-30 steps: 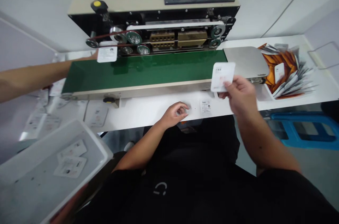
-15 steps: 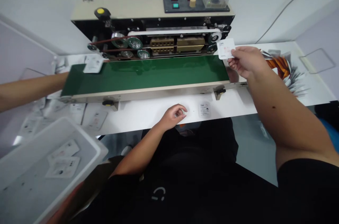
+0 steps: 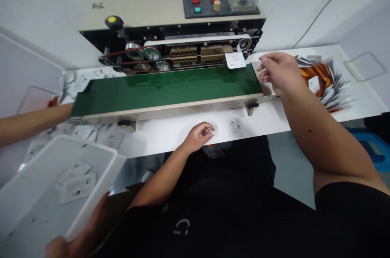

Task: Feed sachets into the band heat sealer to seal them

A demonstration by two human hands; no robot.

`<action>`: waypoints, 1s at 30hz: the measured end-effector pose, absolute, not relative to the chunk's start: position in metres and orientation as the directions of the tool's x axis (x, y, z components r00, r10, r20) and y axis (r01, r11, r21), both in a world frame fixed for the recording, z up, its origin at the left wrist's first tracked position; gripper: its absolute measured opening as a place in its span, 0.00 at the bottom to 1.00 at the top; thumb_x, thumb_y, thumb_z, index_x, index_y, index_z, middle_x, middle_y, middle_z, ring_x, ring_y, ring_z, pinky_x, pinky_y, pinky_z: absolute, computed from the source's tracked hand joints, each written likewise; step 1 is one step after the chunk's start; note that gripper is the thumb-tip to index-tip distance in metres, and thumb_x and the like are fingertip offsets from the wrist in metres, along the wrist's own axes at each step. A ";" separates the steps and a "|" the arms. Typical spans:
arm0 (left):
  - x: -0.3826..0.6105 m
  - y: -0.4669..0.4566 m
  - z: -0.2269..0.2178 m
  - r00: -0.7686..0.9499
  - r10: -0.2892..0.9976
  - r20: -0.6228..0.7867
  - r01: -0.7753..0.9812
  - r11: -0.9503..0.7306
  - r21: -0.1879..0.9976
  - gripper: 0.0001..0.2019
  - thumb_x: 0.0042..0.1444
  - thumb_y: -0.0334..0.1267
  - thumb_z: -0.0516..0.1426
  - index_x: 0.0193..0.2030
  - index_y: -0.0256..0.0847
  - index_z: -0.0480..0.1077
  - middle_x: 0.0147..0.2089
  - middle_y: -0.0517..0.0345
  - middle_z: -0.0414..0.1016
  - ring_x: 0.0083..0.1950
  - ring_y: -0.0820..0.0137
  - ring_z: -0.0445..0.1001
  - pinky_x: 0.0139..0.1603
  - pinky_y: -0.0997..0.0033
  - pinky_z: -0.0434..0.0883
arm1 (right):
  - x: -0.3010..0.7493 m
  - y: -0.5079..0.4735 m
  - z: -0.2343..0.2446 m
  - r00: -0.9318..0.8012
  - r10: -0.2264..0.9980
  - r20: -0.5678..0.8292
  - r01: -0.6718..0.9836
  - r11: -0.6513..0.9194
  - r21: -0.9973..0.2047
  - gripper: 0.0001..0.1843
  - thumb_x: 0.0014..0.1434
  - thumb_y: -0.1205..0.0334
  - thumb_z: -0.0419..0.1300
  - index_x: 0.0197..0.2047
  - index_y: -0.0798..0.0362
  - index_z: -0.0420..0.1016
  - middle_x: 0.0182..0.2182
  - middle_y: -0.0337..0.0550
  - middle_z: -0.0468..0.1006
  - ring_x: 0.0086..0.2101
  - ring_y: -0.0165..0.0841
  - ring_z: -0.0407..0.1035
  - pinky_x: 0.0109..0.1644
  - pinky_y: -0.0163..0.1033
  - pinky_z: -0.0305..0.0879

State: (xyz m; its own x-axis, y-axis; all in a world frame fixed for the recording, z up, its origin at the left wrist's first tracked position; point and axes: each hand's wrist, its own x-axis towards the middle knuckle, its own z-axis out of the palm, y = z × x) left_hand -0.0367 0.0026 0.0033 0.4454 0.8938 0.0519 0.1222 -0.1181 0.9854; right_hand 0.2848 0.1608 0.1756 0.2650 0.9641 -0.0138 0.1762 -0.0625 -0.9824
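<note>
My right hand (image 3: 278,72) hovers over the right end of the green conveyor belt (image 3: 164,87), fingers loosely spread and holding nothing. Just left of it a small white sachet (image 3: 235,60) lies on the belt with its top edge in the sealing machine (image 3: 173,34). My left hand (image 3: 199,135) rests on the white table edge (image 3: 183,132), fingers curled into a loose pinch; whether they hold anything I cannot make out. Another white sachet (image 3: 235,126) lies on the table to its right.
A pile of orange and white sachets (image 3: 323,81) lies at the right. Another person's forearm (image 3: 27,122) reaches in from the left near scattered sachets (image 3: 76,81). A white bin (image 3: 57,185) with a few sachets sits at lower left, another hand (image 3: 79,241) on its rim.
My right hand carried the sachet from the table front to the machine's right end and let it go on the belt. The sachet at the belt's left end has gone off.
</note>
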 end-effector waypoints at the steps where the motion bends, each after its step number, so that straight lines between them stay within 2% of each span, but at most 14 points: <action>1: -0.037 0.003 0.003 0.445 0.894 0.053 0.118 -0.117 0.986 0.16 0.67 0.51 0.62 0.52 0.41 0.77 0.39 0.54 0.76 0.40 0.67 0.75 0.43 0.67 0.71 | 0.293 0.147 0.174 0.288 0.957 0.034 0.191 -0.023 -0.981 0.04 0.71 0.65 0.64 0.46 0.58 0.77 0.27 0.38 0.78 0.17 0.21 0.67 0.20 0.27 0.56; 4: -0.038 0.002 0.002 0.438 0.897 0.057 0.116 -0.119 0.986 0.18 0.67 0.52 0.63 0.52 0.40 0.77 0.39 0.54 0.76 0.40 0.67 0.75 0.43 0.68 0.71 | 0.320 0.095 0.160 0.275 0.951 0.141 0.251 0.070 -0.965 0.08 0.67 0.60 0.69 0.45 0.55 0.80 0.26 0.38 0.77 0.19 0.24 0.67 0.19 0.30 0.57; 6: -0.038 0.003 0.002 0.432 0.900 0.058 0.133 -0.127 0.983 0.18 0.67 0.53 0.63 0.52 0.40 0.77 0.39 0.53 0.76 0.40 0.67 0.75 0.44 0.68 0.71 | 0.335 0.055 0.143 0.247 0.957 0.154 0.309 0.073 -0.948 0.11 0.64 0.56 0.71 0.44 0.53 0.81 0.25 0.38 0.77 0.21 0.27 0.68 0.22 0.31 0.60; 9: -0.037 0.003 0.003 0.434 0.899 0.055 0.167 -0.140 0.976 0.18 0.67 0.53 0.63 0.51 0.41 0.78 0.40 0.52 0.77 0.41 0.66 0.76 0.45 0.67 0.71 | 0.348 0.001 0.112 0.282 0.954 0.106 0.359 -0.003 -0.933 0.13 0.63 0.51 0.70 0.41 0.52 0.82 0.27 0.40 0.78 0.25 0.30 0.71 0.27 0.35 0.67; 14: -0.033 0.004 0.007 0.438 0.897 0.057 0.208 -0.163 0.964 0.18 0.67 0.55 0.63 0.49 0.41 0.78 0.41 0.51 0.79 0.41 0.65 0.76 0.45 0.66 0.73 | 0.355 -0.042 0.072 0.378 0.925 0.039 0.446 -0.145 -0.883 0.17 0.62 0.45 0.69 0.34 0.51 0.81 0.25 0.41 0.77 0.26 0.33 0.69 0.32 0.38 0.66; 18: -0.030 0.004 0.008 0.439 0.895 0.081 0.250 -0.208 0.946 0.17 0.67 0.54 0.62 0.48 0.41 0.78 0.41 0.51 0.79 0.40 0.66 0.76 0.44 0.67 0.73 | 0.378 -0.038 0.072 0.428 0.894 0.131 0.532 -0.132 -0.836 0.16 0.61 0.46 0.69 0.35 0.51 0.82 0.25 0.41 0.77 0.27 0.34 0.69 0.34 0.39 0.65; 22: -0.027 0.001 0.011 0.460 0.882 0.104 0.295 -0.262 0.919 0.14 0.67 0.51 0.63 0.48 0.42 0.78 0.42 0.51 0.80 0.41 0.66 0.77 0.45 0.65 0.74 | 0.390 -0.026 0.083 0.500 0.829 0.248 0.490 -0.035 -0.871 0.12 0.64 0.51 0.66 0.39 0.51 0.81 0.27 0.41 0.77 0.28 0.34 0.71 0.36 0.38 0.67; 24: -0.025 0.000 0.012 0.459 0.881 0.111 0.309 -0.276 0.910 0.12 0.67 0.49 0.63 0.48 0.42 0.78 0.42 0.52 0.80 0.40 0.66 0.77 0.46 0.65 0.73 | 0.378 -0.024 0.080 0.395 0.890 0.229 0.502 0.000 -0.865 0.12 0.66 0.51 0.65 0.41 0.50 0.81 0.31 0.42 0.80 0.31 0.35 0.73 0.38 0.40 0.70; 27: -0.024 -0.002 0.013 0.450 0.886 0.116 0.322 -0.282 0.904 0.11 0.66 0.47 0.63 0.47 0.42 0.78 0.41 0.52 0.80 0.40 0.66 0.77 0.45 0.65 0.73 | 0.342 -0.025 0.060 0.039 0.991 0.130 0.600 0.081 -0.796 0.12 0.67 0.51 0.64 0.45 0.50 0.83 0.39 0.47 0.83 0.38 0.40 0.77 0.45 0.46 0.74; 29: -0.023 -0.003 0.013 0.449 0.886 0.117 0.325 -0.284 0.902 0.11 0.67 0.47 0.63 0.48 0.42 0.78 0.41 0.52 0.79 0.40 0.67 0.77 0.45 0.66 0.74 | 0.315 -0.028 0.041 -0.147 0.981 0.123 0.676 0.191 -0.712 0.17 0.66 0.52 0.66 0.54 0.50 0.83 0.50 0.53 0.84 0.50 0.48 0.77 0.58 0.54 0.74; 30: -0.023 -0.003 0.013 0.451 0.885 0.117 0.326 -0.286 0.901 0.11 0.67 0.47 0.63 0.48 0.42 0.78 0.41 0.52 0.80 0.39 0.67 0.77 0.45 0.66 0.74 | 0.302 -0.030 0.031 -0.206 0.970 0.131 0.707 0.240 -0.665 0.23 0.64 0.52 0.67 0.60 0.51 0.81 0.58 0.56 0.81 0.58 0.52 0.74 0.65 0.58 0.70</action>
